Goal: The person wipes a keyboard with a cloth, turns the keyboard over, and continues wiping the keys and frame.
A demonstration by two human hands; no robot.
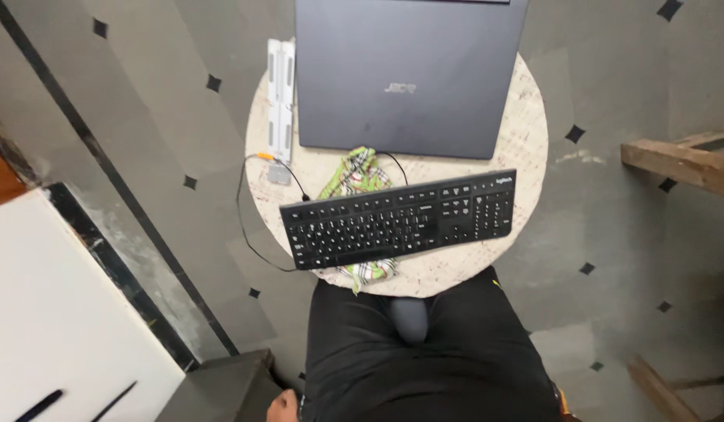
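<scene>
- Only part of the left hand (283, 405) is seen, at the lower edge of the view beside the black-trousered lap (424, 359); whether it is spread or closed cannot be told. The right hand is not shown.
- The black keyboard (399, 218) is laid slantwise across the near part of the round speckled table (526, 125), its left end overhanging the rim.
- A green checked cloth (354, 176) is pinned beneath the keyboard.
- A closed dark laptop (409, 74) is set behind, a white folded stand (281, 98) just beside its left edge.
- A black cable (241, 211) is looped off the table's left side.
- Grey tiled floor (620, 227) is seen around the table, with wooden rails (678, 160) at the right.
</scene>
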